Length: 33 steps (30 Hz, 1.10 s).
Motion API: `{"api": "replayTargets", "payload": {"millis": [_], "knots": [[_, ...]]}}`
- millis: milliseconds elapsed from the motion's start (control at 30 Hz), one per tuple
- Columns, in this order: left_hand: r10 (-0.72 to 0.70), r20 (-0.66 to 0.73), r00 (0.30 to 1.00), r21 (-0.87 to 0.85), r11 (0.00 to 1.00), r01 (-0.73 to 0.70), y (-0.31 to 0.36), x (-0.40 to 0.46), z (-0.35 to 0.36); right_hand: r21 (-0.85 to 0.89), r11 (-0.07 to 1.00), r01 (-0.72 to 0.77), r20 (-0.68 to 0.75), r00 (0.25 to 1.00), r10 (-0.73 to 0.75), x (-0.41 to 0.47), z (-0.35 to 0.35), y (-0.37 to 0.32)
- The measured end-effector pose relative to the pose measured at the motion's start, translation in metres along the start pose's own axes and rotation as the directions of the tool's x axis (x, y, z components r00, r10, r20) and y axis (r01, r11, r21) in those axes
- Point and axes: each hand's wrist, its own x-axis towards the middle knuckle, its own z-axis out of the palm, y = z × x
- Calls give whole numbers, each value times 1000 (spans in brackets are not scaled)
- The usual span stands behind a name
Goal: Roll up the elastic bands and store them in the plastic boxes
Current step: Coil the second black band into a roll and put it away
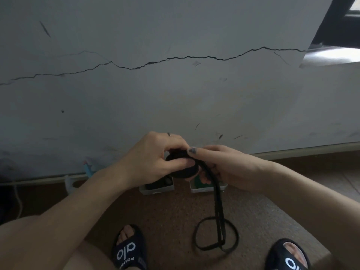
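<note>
A black elastic band, partly wound into a flat roll (188, 169), sits between both hands at the middle of the view. My left hand (155, 158) grips the roll from the left, thumb across its face. My right hand (218, 164) pinches the roll's right edge, where the band comes off. The loose tail (218, 207) hangs down and ends in loops on the floor. Behind the hands stand two small clear plastic boxes: the left box (155, 189) holds something dark, the right box (206, 188) holds something green.
A cracked grey wall (175, 84) rises right behind the boxes. My two feet in black slides (129, 248) rest on brown speckled floor on either side of the band's loops. A white cable (18, 201) and a blue object (87, 168) lie at the wall's base on the left.
</note>
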Motion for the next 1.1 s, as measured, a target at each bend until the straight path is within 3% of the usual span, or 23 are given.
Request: {"api": "replayTargets", "payload": {"millis": [100,167,367,600,800,867,1000,1100], "knots": [[0,-65,998,-32,999,-2,0,-1,-2,147,987,-62,162,986,38,-6,-6,-4],[-12,-70,997,-56,998,8,0,-2,-3,170,983,-64,177,984,33,-6,-9,-5],[14,-5,1000,4,1000,-14,0,0,2,22,1000,5,-37,999,-4,1,-2,4],[-9,-92,996,-62,998,3,1,-2,-4,131,988,-80,231,972,49,-7,-12,-5],[0,31,1000,13,1000,-1,2,0,1,-8,1000,26,17,1000,-26,2,-1,3],[2,-12,1000,-15,1000,-2,2,0,1,-4,1000,9,34,999,-9,0,1,2],[7,-85,996,-27,1000,-9,2,-1,-2,161,984,-74,197,980,41,-4,-7,-4],[-15,-50,999,-3,1000,15,-1,0,-1,91,993,-72,95,994,63,-3,-5,-3]]}}
